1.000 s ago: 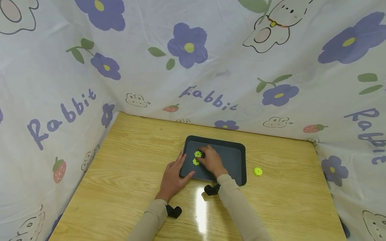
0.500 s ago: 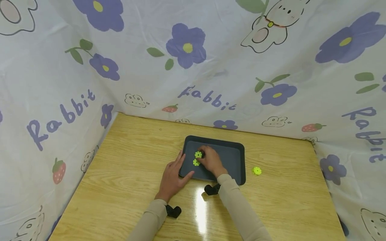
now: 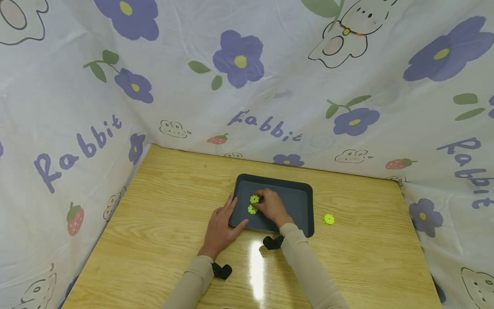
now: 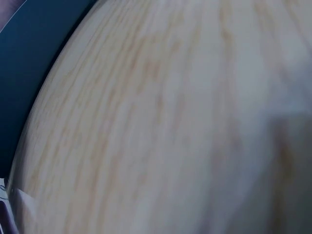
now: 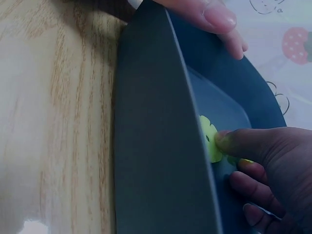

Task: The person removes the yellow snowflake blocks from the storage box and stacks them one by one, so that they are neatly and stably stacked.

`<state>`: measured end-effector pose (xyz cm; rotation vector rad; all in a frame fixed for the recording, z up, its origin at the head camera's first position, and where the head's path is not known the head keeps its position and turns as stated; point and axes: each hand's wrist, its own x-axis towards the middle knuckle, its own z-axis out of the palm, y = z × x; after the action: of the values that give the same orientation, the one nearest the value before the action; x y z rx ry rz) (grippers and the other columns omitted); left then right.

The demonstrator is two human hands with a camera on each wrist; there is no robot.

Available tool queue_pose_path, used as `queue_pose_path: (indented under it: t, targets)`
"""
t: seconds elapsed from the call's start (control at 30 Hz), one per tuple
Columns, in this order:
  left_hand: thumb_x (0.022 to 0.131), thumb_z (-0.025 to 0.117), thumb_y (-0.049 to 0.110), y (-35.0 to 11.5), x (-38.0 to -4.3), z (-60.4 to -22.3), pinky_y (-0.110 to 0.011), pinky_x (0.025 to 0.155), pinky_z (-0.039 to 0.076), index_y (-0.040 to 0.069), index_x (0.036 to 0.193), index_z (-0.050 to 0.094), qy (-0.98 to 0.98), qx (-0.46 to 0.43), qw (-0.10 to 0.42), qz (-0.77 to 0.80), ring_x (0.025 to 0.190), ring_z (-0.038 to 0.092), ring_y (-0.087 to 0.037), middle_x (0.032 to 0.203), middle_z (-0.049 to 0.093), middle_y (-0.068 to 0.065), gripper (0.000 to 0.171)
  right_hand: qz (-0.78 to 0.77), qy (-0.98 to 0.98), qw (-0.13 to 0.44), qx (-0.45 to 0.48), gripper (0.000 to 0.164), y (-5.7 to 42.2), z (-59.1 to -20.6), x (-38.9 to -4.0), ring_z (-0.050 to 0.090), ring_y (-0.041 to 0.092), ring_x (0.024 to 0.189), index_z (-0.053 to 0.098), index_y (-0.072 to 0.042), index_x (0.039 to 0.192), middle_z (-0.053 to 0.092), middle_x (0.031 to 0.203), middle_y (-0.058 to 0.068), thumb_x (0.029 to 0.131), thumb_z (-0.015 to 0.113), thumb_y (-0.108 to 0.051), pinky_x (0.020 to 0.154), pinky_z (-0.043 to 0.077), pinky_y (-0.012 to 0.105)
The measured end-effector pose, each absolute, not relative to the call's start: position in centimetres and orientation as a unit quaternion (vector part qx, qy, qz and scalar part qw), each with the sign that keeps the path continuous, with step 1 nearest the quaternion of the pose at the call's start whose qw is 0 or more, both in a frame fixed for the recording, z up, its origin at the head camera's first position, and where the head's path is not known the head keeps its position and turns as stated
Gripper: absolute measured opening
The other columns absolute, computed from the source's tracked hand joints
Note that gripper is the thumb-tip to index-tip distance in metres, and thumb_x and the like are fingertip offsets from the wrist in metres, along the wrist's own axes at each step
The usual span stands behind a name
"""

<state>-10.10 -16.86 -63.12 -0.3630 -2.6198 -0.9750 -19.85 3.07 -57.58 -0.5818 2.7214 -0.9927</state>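
Observation:
Two yellow-green notched discs, an upper one [image 3: 254, 199] and a lower one [image 3: 252, 209], overlap edge to edge inside the dark grey tray [image 3: 305, 187]. My right hand [image 3: 273, 207] pinches them between thumb and fingers. Seen from the right wrist, the thumb presses the near notched disc [image 5: 208, 139], and a bit of yellow-green shows by the index finger behind it. My left hand [image 3: 221, 227] rests along the tray's left side, fingers straight and thumb spread over the front rim. The left wrist view catches only table and the tray's outer wall [image 4: 34, 58].
Right of the tray, another yellow-green notched disc [image 3: 329, 219] lies on the wooden table [image 3: 370, 257]. A printed cloth [image 3: 185, 86] hangs behind the table and along both sides. Black wrist cameras [image 3: 222, 271] stick out from both sleeves.
My right hand and the two discs have shifted very slightly toward me and to the right. The left hand and the loose disc stay put; the head view has drifted a little.

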Motion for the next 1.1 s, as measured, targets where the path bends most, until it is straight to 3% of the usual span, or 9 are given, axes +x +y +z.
queue_pose_path:
  t: [0.53,1.1]
  targets:
    - [0.096,0.07,0.051,-16.1,-9.9,-63.2,-0.054,0.11,0.044,0.007,0.159,0.042,-0.915,-0.135,0.163,-0.344,0.133,0.057,-0.031,0.167,0.033,-0.009,0.082,-0.336,0.919,0.097,-0.183,0.032,4.0,-57.6,-19.2,0.064,0.017,0.085,0.075,-0.003,0.122,0.068,0.107,0.01,0.094,0.079,-0.016,0.074,0.057,0.036]
    - [0.096,0.07,0.053,-16.7,-10.4,-63.5,-0.053,0.11,0.043,0.007,0.159,0.042,-0.915,-0.131,0.171,-0.342,0.132,0.057,-0.032,0.168,0.032,-0.008,0.083,-0.409,0.897,-0.056,-0.159,0.038,10.1,-54.4,-16.0,0.049,0.012,0.073,0.074,-0.003,0.123,0.061,0.11,0.009,0.09,0.083,-0.019,0.063,0.045,0.03]
